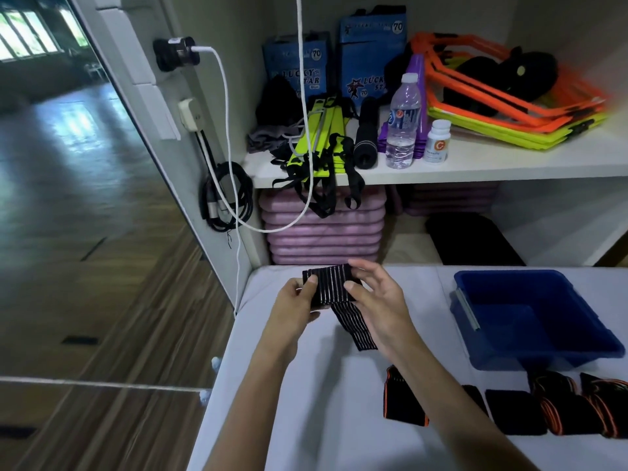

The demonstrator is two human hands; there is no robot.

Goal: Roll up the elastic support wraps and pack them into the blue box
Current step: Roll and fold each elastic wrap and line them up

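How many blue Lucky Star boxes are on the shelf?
2: the left box stands behind the yellow straps, the right box behind the water bottle. More may hide behind the clutter.

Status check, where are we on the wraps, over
Left hand and right hand both gripping striped wrap, tail loose. Blue box empty. Nothing blocking.

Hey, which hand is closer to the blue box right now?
Right. The right hand holds the striped wrap nearer the blue box; the left hand grips its far end.
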